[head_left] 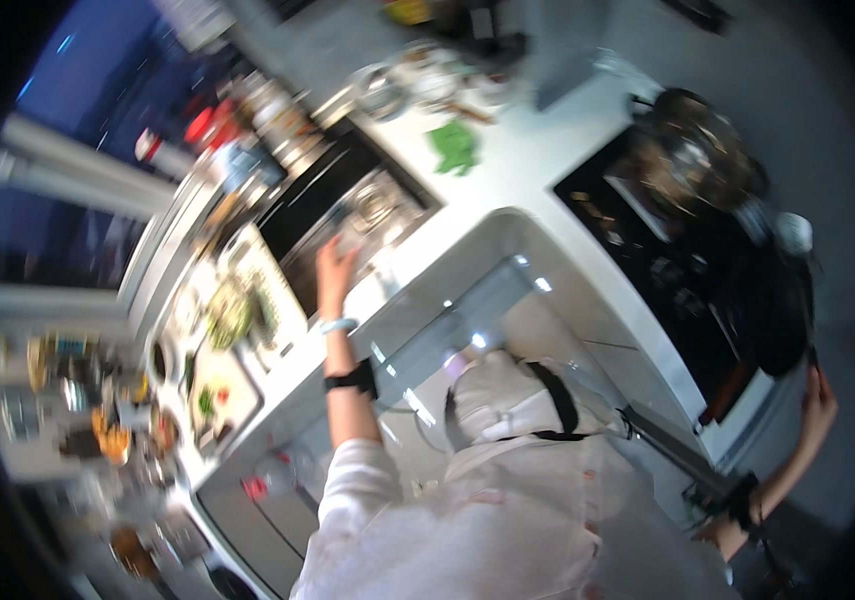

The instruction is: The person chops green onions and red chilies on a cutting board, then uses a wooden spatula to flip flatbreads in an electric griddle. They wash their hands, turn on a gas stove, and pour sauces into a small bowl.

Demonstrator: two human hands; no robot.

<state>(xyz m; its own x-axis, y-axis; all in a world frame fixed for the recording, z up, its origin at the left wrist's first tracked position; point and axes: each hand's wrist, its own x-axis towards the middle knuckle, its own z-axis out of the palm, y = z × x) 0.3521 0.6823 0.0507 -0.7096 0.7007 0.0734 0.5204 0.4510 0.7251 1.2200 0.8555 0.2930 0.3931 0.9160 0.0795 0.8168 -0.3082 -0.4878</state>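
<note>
My left hand [336, 275] reaches over the front rim of the sink [293, 240], fingers stretched and apart, nothing visible in them. Beyond its fingertips, shiny metal ware [373, 205] lies in the basin, smeared by motion. Far to the right, my right hand [820, 405] is out beside the front corner of the black cooktop [673, 290]. Its fingertips come close to the edge of a dark pan [778, 310]. Blur hides whether they touch it or hold anything. A brown handle [728, 395] sticks out over the cooktop's near corner.
Left of the sink are a white drainer tray [283, 290] with leafy greens [233, 312] and a cutting board [228, 395] with chopped pieces. A green cloth [455, 147] lies on the corner counter. A large pot with a glass lid [693, 150] stands on the cooktop. Bottles [273, 110] crowd the window side.
</note>
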